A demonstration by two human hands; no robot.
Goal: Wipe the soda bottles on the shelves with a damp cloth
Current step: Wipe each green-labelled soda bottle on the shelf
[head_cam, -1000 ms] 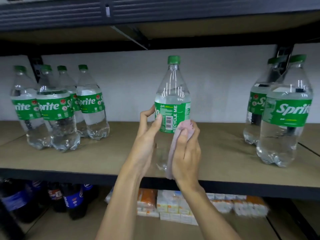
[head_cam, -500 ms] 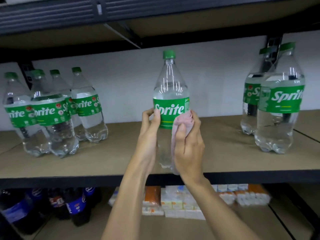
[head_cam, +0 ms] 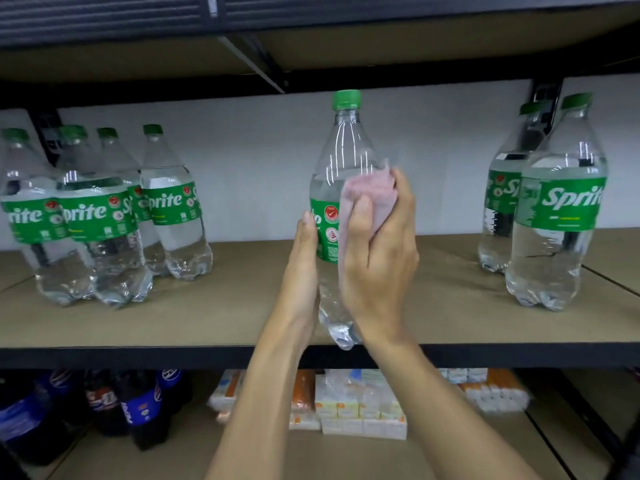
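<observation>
a: middle shelf, stockroom: a sprite bottle (head_cam: 341, 143) stands up straight at the very front edge of the shelf board (head_cam: 214, 317), between two hands. what could spoil it?

b: its base sits right over the lip, and i can't tell whether it rests there or is lifted. the right hand (head_cam: 377, 258) is clenched round a pink cloth (head_cam: 367, 195), pressed to the shoulder and label. the left hand (head_cam: 301, 271) lies flat along the other side; its fingers are hidden, so i can't say if it grasps. a damp, slick wall and a hard rub could slide the bottle off the edge.

a: anything readable?

b: the held label is turned away: a red round tick emblem, small print too fine. the four bottles on the left (head_cam: 100, 216) show "prite", the pair on the right (head_cam: 561, 209) "sprite". below, dark cola bottles (head_cam: 138, 410) wear blue labels, blurred, beside white and orange cartons (head_cam: 346, 407), unreadable.
</observation>
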